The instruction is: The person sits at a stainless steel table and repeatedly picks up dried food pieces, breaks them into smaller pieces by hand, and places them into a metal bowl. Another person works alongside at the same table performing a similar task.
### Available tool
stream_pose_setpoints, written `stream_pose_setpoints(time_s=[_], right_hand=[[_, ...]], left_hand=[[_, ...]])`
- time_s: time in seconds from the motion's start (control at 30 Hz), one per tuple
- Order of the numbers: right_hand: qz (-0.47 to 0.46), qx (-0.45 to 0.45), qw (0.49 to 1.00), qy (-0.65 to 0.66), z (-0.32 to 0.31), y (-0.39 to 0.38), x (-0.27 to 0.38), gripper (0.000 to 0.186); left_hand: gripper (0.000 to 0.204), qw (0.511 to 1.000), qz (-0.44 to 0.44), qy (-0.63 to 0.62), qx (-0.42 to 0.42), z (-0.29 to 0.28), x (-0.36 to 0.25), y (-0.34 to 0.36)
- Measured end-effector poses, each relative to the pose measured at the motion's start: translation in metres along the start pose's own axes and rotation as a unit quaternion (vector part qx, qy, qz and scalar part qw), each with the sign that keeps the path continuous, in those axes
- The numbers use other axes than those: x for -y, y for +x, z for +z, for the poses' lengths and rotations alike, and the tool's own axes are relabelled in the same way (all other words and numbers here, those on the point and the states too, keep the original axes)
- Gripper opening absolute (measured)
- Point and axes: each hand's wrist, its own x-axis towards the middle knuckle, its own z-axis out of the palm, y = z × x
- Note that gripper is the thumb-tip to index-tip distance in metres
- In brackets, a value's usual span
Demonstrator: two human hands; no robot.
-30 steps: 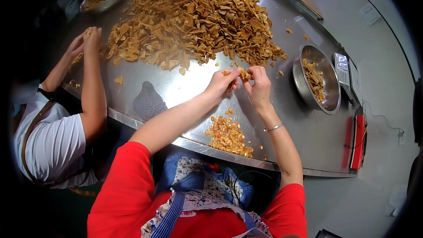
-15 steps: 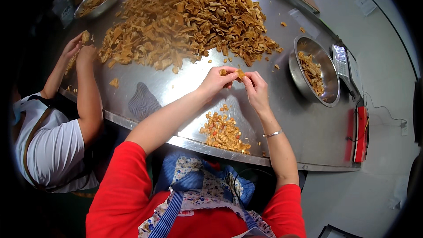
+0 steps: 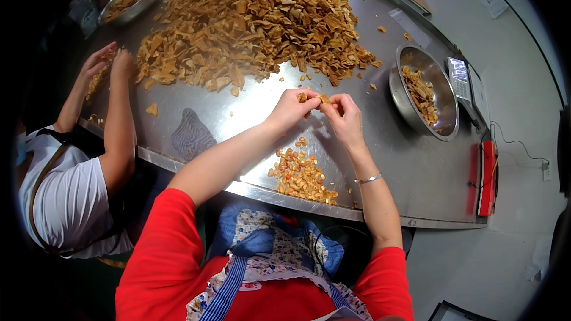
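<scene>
Over the steel table, my left hand and my right hand meet, both closed, pinching a small brown dried piece between their fingertips. Another curled brown piece is tucked in the fingers of my left hand. Below my hands, near the table's front edge, lies a small heap of yellowish and reddish bits that look like split peanuts. Beyond my hands rises a large pile of brown dried pieces, flat and crinkled.
At right, a steel bowl holds some brown pieces beside a scale. Another bowl stands far left. A co-worker's hands work at the left. A dark striped cloth-like thing lies on the steel table.
My right hand has shifted slightly and its fingers have curled around the piece. My left hand stays nearly in place. The co-worker's hands have opened apart, and the piece seen there is gone from view.
</scene>
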Motion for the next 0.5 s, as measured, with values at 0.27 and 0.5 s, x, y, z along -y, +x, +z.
stream_pose_setpoints(time_s=[0.27,0.5], right_hand=[[-0.042,-0.007,0.997,0.059,-0.004,-0.001,-0.004,0.018],[0.113,0.036,0.974,0.194,0.001,-0.004,-0.005,0.028]], left_hand=[[0.019,0.999,0.011,-0.011,0.04,-0.002,-0.006,-0.003],[0.021,0.995,-0.022,-0.072,0.063,-0.005,-0.006,-0.001]])
